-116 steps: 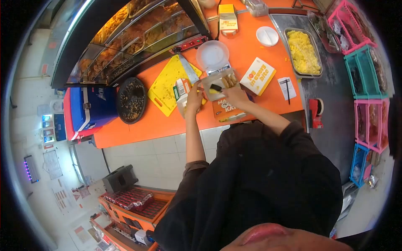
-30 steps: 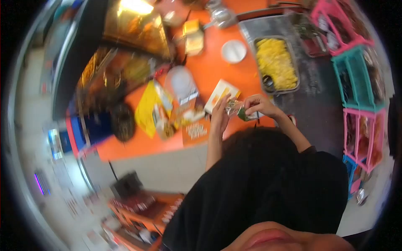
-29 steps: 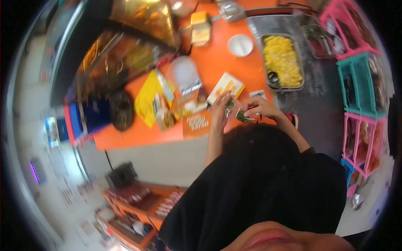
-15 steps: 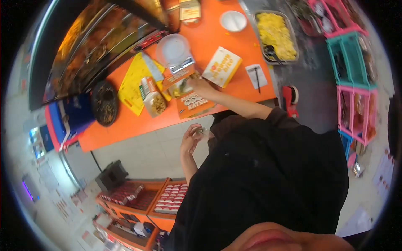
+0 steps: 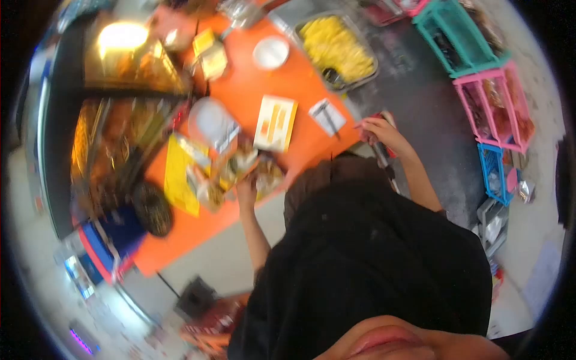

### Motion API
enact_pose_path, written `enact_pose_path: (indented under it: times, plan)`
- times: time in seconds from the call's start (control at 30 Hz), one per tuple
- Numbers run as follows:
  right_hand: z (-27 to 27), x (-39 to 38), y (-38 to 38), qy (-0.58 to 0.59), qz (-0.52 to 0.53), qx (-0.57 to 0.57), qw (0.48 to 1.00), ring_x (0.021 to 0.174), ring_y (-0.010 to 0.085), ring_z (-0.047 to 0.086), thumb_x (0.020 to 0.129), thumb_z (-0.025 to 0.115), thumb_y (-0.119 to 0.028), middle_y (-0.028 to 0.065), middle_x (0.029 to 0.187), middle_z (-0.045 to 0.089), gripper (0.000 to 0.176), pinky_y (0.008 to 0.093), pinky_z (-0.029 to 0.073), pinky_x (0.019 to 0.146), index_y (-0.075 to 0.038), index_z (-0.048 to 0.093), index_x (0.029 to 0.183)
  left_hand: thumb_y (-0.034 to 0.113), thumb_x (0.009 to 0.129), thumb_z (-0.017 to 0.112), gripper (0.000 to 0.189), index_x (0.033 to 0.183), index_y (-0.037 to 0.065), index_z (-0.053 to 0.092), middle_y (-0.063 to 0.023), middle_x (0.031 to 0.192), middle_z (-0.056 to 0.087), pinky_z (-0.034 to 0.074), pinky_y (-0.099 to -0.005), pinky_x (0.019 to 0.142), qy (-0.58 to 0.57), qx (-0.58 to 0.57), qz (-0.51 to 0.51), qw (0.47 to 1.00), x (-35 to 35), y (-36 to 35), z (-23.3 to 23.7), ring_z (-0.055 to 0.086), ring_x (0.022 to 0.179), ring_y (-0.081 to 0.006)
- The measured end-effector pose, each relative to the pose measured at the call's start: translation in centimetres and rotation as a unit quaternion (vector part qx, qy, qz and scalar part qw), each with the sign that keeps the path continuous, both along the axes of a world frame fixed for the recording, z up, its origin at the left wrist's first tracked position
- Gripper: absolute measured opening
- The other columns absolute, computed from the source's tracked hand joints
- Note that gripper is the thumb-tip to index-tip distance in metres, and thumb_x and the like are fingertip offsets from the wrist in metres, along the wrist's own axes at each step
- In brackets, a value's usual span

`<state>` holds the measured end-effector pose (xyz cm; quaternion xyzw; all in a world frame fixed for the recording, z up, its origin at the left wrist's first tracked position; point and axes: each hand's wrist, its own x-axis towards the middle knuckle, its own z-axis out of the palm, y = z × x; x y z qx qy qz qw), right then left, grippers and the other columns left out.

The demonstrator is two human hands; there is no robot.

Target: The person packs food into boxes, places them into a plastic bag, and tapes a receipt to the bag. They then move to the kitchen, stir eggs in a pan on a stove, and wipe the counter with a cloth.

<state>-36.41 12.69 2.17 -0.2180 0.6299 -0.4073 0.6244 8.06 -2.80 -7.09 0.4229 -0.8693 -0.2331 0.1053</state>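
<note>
My left hand (image 5: 245, 189) is at the near edge of an open paper food box (image 5: 273, 181) on the orange counter (image 5: 210, 234). Its blurred fingers look closed on the box, whose contents cannot be made out. Over the dark worktop's edge, my right hand (image 5: 389, 133) wraps round a red tape dispenser (image 5: 381, 155), mostly covered by the fingers. Left of the food box stands a blurred carton of food (image 5: 206, 193) on a yellow cutting board (image 5: 177, 180). Behind lies a round clear plastic tub or lid (image 5: 211, 123). A white and yellow printed box (image 5: 276, 123) sits to the right.
A metal tray of yellow food (image 5: 339, 48) rests on the dark worktop (image 5: 414, 78). Near it are a white bowl (image 5: 271, 53) and a white paper with a black pen (image 5: 327, 116). A lit glass display case (image 5: 129, 72) stands left. Coloured baskets (image 5: 495, 105) line the right side.
My right hand has left the food box and moved right onto the red tape dispenser. My left hand has risen from beside the counter to the box. The head view has shifted.
</note>
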Motion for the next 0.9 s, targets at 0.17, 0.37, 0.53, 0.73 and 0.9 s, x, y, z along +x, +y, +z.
enact_pose_path:
  times: [0.17,0.37,0.53,0.73,0.9]
  plan:
    - [4.8,-13.0,3.8,0.195,-0.262,-0.045,0.944,0.071,0.0074,0.055,0.090,0.050,-0.029,-0.0013,0.078,0.059,0.025,0.0220,0.044,0.057,-0.009,0.063,0.098,0.019,0.088,0.046,0.026,0.110,0.009,0.056,-0.0151,0.120,0.051,0.031,-0.0474,0.097,-0.107,-0.129,0.030,0.985,1.7,0.7,-5.2,0.045,0.113,-0.0339]
    - [8.9,-38.5,5.0,0.727,-0.361,-0.021,0.583,0.093,0.0267,0.058,0.077,0.062,-0.017,0.0101,0.099,0.061,0.032,0.0337,0.047,0.076,-0.010,0.059,0.108,0.013,0.084,0.050,0.022,0.104,0.011,0.059,-0.0110,0.110,0.057,0.040,-0.0456,0.088,-0.235,-0.195,0.036,0.952,0.1,2.2,-2.8,0.054,0.101,-0.0304]
    - [11.4,-49.1,2.4,0.825,-0.267,0.055,0.495,0.111,0.0286,0.047,0.070,0.067,-0.010,0.0088,0.118,0.053,0.049,0.0429,0.037,0.092,-0.013,0.053,0.116,0.013,0.084,0.050,0.022,0.104,0.011,0.060,-0.0109,0.109,0.058,0.041,-0.0438,0.087,-0.261,-0.125,0.052,0.956,0.3,2.2,-2.0,0.055,0.099,-0.0291]
    - [11.1,-52.0,2.0,0.827,-0.236,0.130,0.493,0.101,0.0206,0.049,0.071,0.062,-0.010,-0.0019,0.093,0.057,0.026,0.0450,0.034,0.085,-0.015,0.055,0.095,0.013,0.085,0.051,0.022,0.104,0.011,0.061,-0.0108,0.108,0.060,0.042,-0.0416,0.086,-0.278,-0.020,0.051,0.959,0.7,1.3,-0.9,0.057,0.098,-0.0277]
    - [13.5,-47.7,3.5,0.846,-0.282,-0.016,0.453,0.090,0.0258,0.056,0.076,0.052,-0.004,0.0067,0.087,0.057,0.019,0.0444,0.040,0.078,-0.011,0.060,0.091,0.013,0.085,0.051,0.022,0.105,0.011,0.062,-0.0107,0.107,0.061,0.044,-0.0398,0.085,-0.242,0.126,0.045,0.961,2.8,1.1,-0.9,0.058,0.097,-0.0265]
